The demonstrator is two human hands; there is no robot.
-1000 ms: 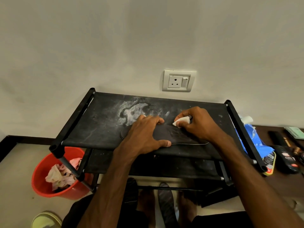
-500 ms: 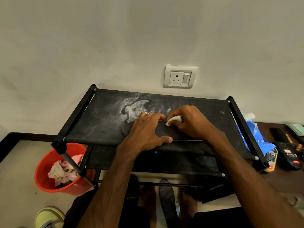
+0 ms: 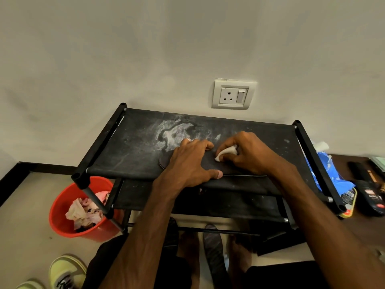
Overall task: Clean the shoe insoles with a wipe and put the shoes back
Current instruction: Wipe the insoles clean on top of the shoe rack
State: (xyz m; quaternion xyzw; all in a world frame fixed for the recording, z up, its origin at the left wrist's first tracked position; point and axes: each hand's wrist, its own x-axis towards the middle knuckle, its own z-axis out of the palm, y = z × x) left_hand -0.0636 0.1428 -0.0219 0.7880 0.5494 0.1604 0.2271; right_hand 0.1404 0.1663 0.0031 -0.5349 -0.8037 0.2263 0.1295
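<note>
A black insole [image 3: 210, 163] lies flat on the top shelf of the black shoe rack [image 3: 133, 147]. My left hand [image 3: 191, 163] presses down on its left part, fingers spread and thumb along the near edge. My right hand [image 3: 248, 153] pinches a crumpled white wipe [image 3: 226, 153] and holds it against the insole's middle. Most of the insole is hidden under both hands. A yellow-green shoe [image 3: 66, 272] stands on the floor at the bottom left, with part of a second one [image 3: 29, 285] beside it.
A red bucket [image 3: 62, 220] with used wipes stands on the floor left of the rack. A blue wipe pack [image 3: 331, 174] lies right of the rack, with dark bottles [image 3: 373, 197] beyond. A wall socket [image 3: 233, 94] sits above the rack. Dark insoles [image 3: 214, 247] lie near my feet.
My right hand has slid the wipe leftward along the insole toward my left hand. My left hand stays pressed in place. The view has shifted slightly.
</note>
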